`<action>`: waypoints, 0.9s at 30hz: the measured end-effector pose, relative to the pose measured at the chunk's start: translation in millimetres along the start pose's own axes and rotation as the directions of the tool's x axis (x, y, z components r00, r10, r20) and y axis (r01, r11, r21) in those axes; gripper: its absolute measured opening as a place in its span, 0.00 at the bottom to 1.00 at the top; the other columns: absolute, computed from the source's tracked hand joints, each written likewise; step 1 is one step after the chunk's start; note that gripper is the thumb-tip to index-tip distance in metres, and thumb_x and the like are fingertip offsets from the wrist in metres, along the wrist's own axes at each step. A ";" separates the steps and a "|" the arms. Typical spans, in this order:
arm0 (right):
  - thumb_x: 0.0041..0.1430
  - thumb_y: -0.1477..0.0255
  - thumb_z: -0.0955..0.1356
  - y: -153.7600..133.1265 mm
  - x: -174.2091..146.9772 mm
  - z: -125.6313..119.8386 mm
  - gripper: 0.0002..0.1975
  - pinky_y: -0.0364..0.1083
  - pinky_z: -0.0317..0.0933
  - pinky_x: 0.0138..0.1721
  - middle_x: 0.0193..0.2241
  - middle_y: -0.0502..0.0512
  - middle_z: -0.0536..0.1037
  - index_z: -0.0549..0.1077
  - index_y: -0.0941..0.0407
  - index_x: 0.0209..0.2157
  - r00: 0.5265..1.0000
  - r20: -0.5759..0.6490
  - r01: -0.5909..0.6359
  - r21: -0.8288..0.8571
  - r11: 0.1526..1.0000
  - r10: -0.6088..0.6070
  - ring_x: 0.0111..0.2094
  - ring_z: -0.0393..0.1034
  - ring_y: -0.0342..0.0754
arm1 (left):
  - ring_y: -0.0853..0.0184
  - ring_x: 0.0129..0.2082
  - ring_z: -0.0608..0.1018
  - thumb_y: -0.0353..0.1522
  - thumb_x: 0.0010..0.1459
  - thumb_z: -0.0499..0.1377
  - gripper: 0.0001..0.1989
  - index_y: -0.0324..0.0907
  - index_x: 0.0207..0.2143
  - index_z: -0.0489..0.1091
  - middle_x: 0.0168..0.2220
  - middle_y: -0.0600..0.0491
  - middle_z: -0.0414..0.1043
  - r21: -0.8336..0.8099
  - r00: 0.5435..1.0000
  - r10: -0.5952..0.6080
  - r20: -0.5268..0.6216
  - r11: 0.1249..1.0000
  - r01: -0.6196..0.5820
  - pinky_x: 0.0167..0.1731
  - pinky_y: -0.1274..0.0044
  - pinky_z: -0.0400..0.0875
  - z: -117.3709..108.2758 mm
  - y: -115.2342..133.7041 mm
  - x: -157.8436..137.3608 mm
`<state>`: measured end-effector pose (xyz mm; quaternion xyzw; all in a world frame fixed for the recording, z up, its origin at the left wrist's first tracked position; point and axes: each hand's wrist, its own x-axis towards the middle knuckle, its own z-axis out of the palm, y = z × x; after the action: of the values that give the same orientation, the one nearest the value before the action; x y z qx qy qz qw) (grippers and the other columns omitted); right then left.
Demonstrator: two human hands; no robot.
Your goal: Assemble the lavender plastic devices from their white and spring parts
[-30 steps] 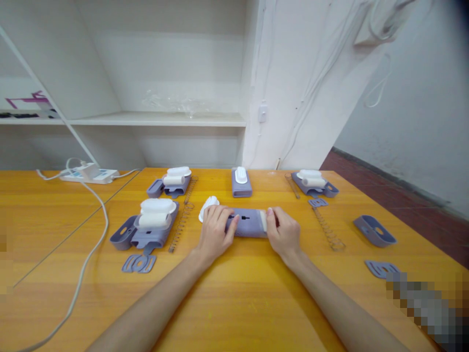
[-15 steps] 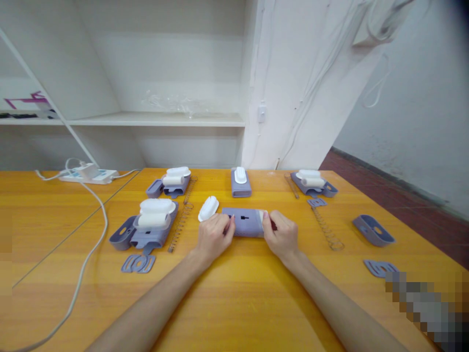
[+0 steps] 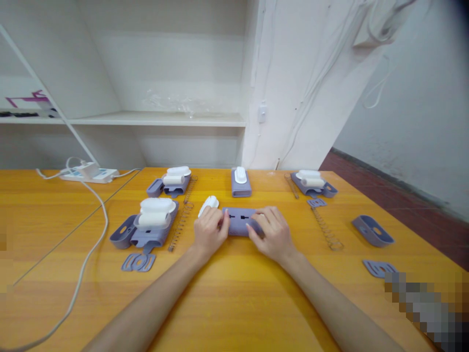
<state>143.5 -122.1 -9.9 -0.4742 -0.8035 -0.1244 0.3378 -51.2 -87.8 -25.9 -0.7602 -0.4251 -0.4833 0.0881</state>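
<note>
A purple-grey flat plastic housing (image 3: 239, 222) with small black keyhole slots lies crosswise on the table, between my two hands. My left hand (image 3: 210, 230) is closed on its left end, with the thumb along the near side. Over the right end curls my right hand (image 3: 271, 232), fingers on top and thumb at the front edge. That end is hidden under the fingers. Just behind my left hand lies a white ribbed oval part (image 3: 208, 203), apart from the housing.
Similar housings with white parts stand at left (image 3: 154, 237), back left (image 3: 176, 188), back middle (image 3: 241, 188) and back right (image 3: 302, 183). Coil springs (image 3: 179, 230), flat plates (image 3: 139, 262) and a purple-grey oval cap (image 3: 373, 231) lie around. A white cable (image 3: 104, 222) runs down the left.
My right hand has moved left, from pinching the right end to wrapping over it. The pale strip at that end is out of sight. My left hand has shifted slightly left.
</note>
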 end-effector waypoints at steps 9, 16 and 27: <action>0.56 0.60 0.66 13.4 0.4 5.9 0.21 0.56 0.56 0.49 0.48 0.61 0.69 0.69 0.53 0.50 0.987 0.157 -0.037 -0.003 0.999 0.037 0.49 0.60 0.57 | 0.60 0.38 0.67 0.32 0.59 0.52 0.03 0.41 0.34 0.62 0.34 0.49 0.67 0.113 0.945 -0.301 -0.130 0.942 0.316 0.40 0.69 0.60 0.5 -15.0 10.2; 0.57 0.61 0.66 21.5 -1.2 10.8 0.22 0.57 0.55 0.52 0.50 0.63 0.68 0.68 0.55 0.51 0.990 0.116 -0.074 -0.043 0.996 0.078 0.51 0.59 0.57 | 0.52 0.46 0.68 0.34 0.54 0.57 0.20 0.41 0.48 0.59 0.47 0.44 0.67 0.225 0.845 -0.532 0.054 0.831 0.509 0.43 0.62 0.62 9.1 -23.3 5.0; 0.56 0.62 0.66 19.2 -1.0 8.4 0.22 0.57 0.56 0.51 0.51 0.61 0.68 0.67 0.54 0.51 0.990 0.139 -0.018 0.054 0.998 0.011 0.51 0.59 0.57 | 0.59 0.47 0.69 0.34 0.57 0.56 0.19 0.42 0.51 0.59 0.47 0.45 0.67 -0.103 0.980 -0.201 -0.004 0.974 0.200 0.47 0.66 0.63 5.3 -12.0 5.5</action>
<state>156.5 -108.4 -19.1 -0.4781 -0.8246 -0.0667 0.2950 -55.6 -74.3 -27.5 -0.7135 -0.4738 -0.5161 0.0030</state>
